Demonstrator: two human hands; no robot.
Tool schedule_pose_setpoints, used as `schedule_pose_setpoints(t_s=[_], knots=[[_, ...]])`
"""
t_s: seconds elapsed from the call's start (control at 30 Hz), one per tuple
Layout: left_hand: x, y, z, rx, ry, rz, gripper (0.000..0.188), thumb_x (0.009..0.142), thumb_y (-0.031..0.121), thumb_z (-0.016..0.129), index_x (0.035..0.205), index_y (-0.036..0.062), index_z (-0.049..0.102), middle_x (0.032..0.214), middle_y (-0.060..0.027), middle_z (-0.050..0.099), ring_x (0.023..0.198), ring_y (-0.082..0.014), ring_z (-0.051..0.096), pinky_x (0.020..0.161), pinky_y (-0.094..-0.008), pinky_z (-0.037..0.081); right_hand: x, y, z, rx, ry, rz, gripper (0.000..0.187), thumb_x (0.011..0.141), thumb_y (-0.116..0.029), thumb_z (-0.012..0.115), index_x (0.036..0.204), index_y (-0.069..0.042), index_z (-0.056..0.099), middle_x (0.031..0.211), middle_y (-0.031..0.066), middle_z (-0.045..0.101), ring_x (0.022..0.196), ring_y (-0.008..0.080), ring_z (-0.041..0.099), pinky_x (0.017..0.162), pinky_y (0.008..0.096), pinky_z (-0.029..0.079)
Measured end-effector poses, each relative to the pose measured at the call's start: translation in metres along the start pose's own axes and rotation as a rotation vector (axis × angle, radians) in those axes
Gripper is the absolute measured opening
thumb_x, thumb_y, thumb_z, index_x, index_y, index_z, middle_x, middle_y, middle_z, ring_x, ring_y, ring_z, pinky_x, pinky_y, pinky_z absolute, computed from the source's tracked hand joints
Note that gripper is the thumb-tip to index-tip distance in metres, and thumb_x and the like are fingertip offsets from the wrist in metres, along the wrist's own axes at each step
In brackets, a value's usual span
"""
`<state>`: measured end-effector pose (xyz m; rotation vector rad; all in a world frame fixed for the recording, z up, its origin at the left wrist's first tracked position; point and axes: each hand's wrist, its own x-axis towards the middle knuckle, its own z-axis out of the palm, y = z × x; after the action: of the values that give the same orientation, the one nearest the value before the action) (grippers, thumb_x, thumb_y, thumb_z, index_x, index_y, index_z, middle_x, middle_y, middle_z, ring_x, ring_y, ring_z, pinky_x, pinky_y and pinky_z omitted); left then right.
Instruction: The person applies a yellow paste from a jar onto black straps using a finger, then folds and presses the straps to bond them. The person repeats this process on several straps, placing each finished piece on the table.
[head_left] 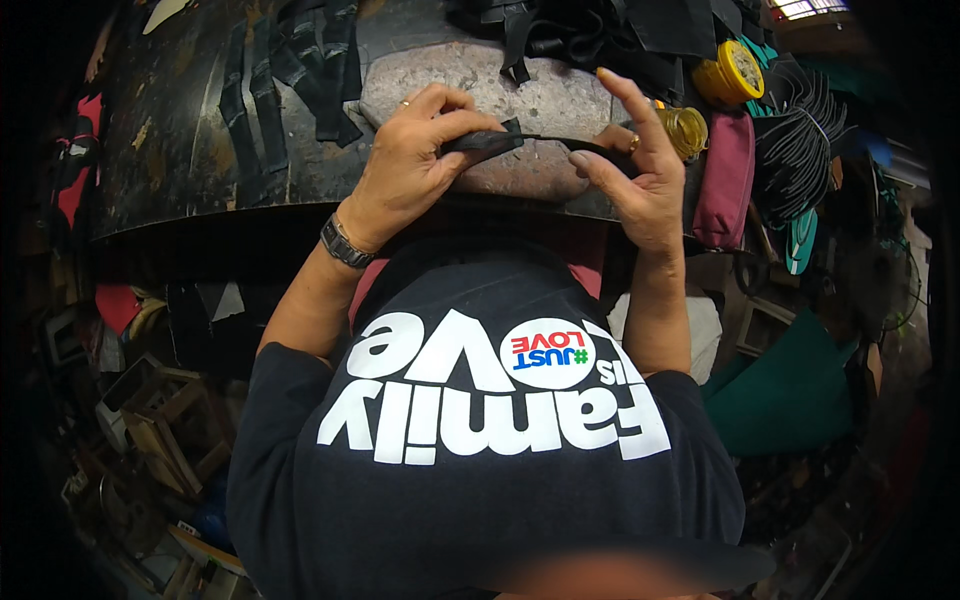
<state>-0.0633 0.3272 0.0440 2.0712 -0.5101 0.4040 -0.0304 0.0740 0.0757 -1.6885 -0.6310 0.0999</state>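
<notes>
A black strip of leather-like material [485, 145] is held between my two hands, over a worn stone slab [480, 90] at the table's near edge. My left hand [415, 155] is closed, thumb and fingers pinching the broader, folded-looking end. At the other side the strip looks thin and edge-on, then curves into my right hand [640, 175]. There the thumb and lower fingers close on it while the index finger points up. Part of the strip is hidden by the right hand's fingers.
Several cut black strips [290, 90] lie at the table's left, and more black pieces [600, 30] at the back. On the right are a yellow tub [738, 73], a yellowish jar [684, 132], a maroon pouch [724, 180] and a bundle of black cords [800, 140].
</notes>
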Motion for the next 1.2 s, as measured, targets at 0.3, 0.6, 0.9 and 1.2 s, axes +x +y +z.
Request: schedule_pose_setpoints(t_s=[0.3, 0.6, 0.9, 1.2], knots=[[0.013, 0.017, 0.014, -0.033, -0.118, 0.012, 0.018, 0.091, 0.011, 0.072, 0.104, -0.0001, 0.073, 0.103, -0.0057, 0.067, 0.092, -0.0201, 0.064, 0.084, -0.0287, 0.049, 0.037, -0.012, -0.006, 0.510, -0.197, 0.123, 0.082, 0.087, -0.014, 0.070, 0.156, -0.005, 0.025, 0.125, 0.0212, 0.059, 0.078, 0.0114, 0.058, 0.065, 0.0254, 0.048], [0.001, 0.007, 0.058, -1.154, 0.239, -0.497, 0.033, 0.099, 0.011, 0.064, 0.130, 0.0004, 0.056, 0.108, -0.0039, 0.067, 0.093, -0.0088, 0.064, 0.081, -0.0212, 0.054, 0.011, 0.014, 0.035, 0.425, 0.178, 0.118, 0.083, 0.089, 0.004, 0.067, 0.156, -0.007, 0.020, 0.107, 0.0143, 0.066, 0.097, 0.0183, 0.066, 0.091, 0.0334, 0.053], [-0.008, 0.005, 0.061, -1.240, 0.260, -0.599, 0.026, 0.096, 0.009, 0.069, 0.121, 0.0036, 0.064, 0.108, -0.0014, 0.068, 0.091, -0.0068, 0.062, 0.084, -0.0236, 0.051, -0.001, 0.015, 0.040, 0.176, 0.051, 0.097, 0.092, 0.084, 0.006, 0.070, 0.159, -0.009, 0.020, 0.090, 0.0042, 0.063, 0.085, 0.0086, 0.061, 0.080, 0.0215, 0.049], [-0.010, 0.003, 0.053, -1.141, 0.254, -0.504, 0.020, 0.091, 0.005, 0.073, 0.110, 0.0049, 0.068, 0.099, -0.0008, 0.071, 0.087, -0.0061, 0.064, 0.072, -0.0192, 0.052, 0.000, 0.021, 0.052, 0.511, 0.130, 0.173, 0.087, 0.085, 0.006, 0.072, 0.157, -0.008, 0.025, 0.106, 0.0111, 0.068, 0.099, 0.0129, 0.064, 0.088, 0.0245, 0.052]])
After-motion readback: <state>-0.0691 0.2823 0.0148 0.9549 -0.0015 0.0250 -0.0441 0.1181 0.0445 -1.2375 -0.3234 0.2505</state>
